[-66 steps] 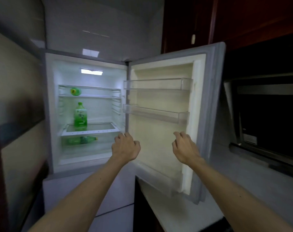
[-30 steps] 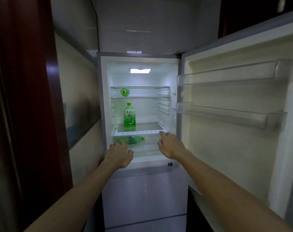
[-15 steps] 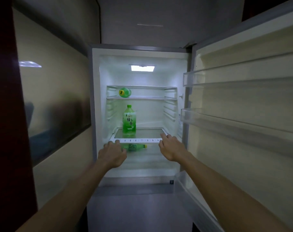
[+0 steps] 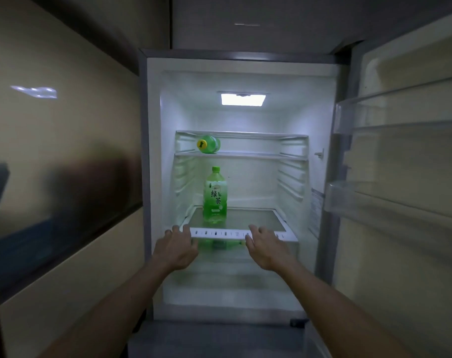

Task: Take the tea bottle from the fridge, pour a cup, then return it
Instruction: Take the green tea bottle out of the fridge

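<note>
A green tea bottle (image 4: pixel 215 196) with a green cap stands upright on the glass shelf (image 4: pixel 258 218) in the open fridge (image 4: pixel 152 151). My left hand (image 4: pixel 177 250) reaches forward just below the shelf's left front edge, fingers loosely curled, holding nothing. My right hand (image 4: pixel 265 250) stretches out below the shelf's front rail, right of the bottle, fingers relaxed and empty. Both hands are short of the bottle and apart from it.
A second green bottle (image 4: pixel 208 144) lies on its side on the upper shelf, cap toward me. A third bottle (image 4: pixel 219 243) lies under the glass shelf, partly hidden by my hands. The fridge door (image 4: pixel 400 177) stands open at right with clear bins. A wall panel is at left.
The view has drawn closer to the fridge. Both hands have moved up and forward to the front edge of the glass shelf. The bottles have not moved.
</note>
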{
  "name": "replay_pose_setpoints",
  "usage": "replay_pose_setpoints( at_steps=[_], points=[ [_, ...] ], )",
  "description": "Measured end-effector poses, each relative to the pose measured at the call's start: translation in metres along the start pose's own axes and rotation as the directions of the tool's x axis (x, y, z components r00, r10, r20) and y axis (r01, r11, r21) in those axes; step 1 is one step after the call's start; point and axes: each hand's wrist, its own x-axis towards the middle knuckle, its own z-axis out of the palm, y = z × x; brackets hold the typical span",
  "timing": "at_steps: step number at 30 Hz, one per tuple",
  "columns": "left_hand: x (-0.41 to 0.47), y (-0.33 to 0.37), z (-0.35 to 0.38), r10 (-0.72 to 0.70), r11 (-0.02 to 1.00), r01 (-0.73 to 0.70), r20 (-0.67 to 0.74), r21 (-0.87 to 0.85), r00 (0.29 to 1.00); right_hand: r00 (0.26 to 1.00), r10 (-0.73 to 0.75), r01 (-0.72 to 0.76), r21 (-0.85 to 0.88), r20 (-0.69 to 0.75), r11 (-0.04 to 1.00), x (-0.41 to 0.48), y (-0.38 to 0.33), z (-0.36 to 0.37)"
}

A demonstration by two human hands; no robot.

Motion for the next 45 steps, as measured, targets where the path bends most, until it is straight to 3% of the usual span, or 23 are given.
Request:
replay_pose_setpoints(
  at_steps=[5, 8, 11, 19, 23, 29, 37, 42, 45],
  points=[
    [0.059, -0.002, 0.015, 0.084, 0.990, -0.087, -0.035, -0.112, 0.996, 1.000, -0.006, 0.006, -0.017, 0.012, 1.000, 0.062, -0.003, 0.009],
    [0.094, -0.004, 0.018, 0.113, 0.980, -0.121, -0.061, -0.160, 0.992, 0.998, 0.057, -0.056, 0.072, -0.025, 0.996, 0.103, -0.006, 0.010],
    [0.126, -0.002, 0.026, 0.122, 0.962, -0.130, -0.048, -0.240, 0.991, 0.997, 0.029, -0.023, 0.092, -0.068, 0.996, 0.138, -0.017, 0.008],
    [0.185, 0.006, 0.069, -0.066, 0.834, 0.041, -0.025, -0.551, 0.997, 0.982, 0.026, 0.046, 0.368, -0.188, 0.929, 0.218, -0.029, 0.023],
    [0.207, 0.013, 0.081, -0.177, 0.744, 0.158, 0.036, -0.650, 0.983, 0.976, -0.008, 0.126, 0.528, -0.220, 0.840, 0.250, -0.018, 0.032],
    [0.228, 0.016, 0.084, -0.311, 0.580, 0.276, 0.105, -0.766, 0.945, 0.988, -0.038, 0.142, 0.799, -0.147, 0.585, 0.288, -0.017, 0.038],
    [0.251, 0.014, 0.087, -0.401, 0.514, 0.401, 0.201, -0.758, 0.894, 0.975, -0.027, 0.215, 0.898, -0.222, 0.384, 0.328, -0.020, 0.060],
    [0.259, 0.015, 0.089, -0.400, 0.436, 0.427, 0.254, -0.792, 0.881, 0.973, 0.029, 0.206, 0.915, -0.230, 0.347, 0.335, -0.023, 0.061],
    [0.266, 0.014, 0.093, -0.383, 0.311, 0.442, 0.315, -0.841, 0.868, 0.960, 0.076, 0.226, 0.906, -0.270, 0.359, 0.338, -0.027, 0.058]
  ],
)
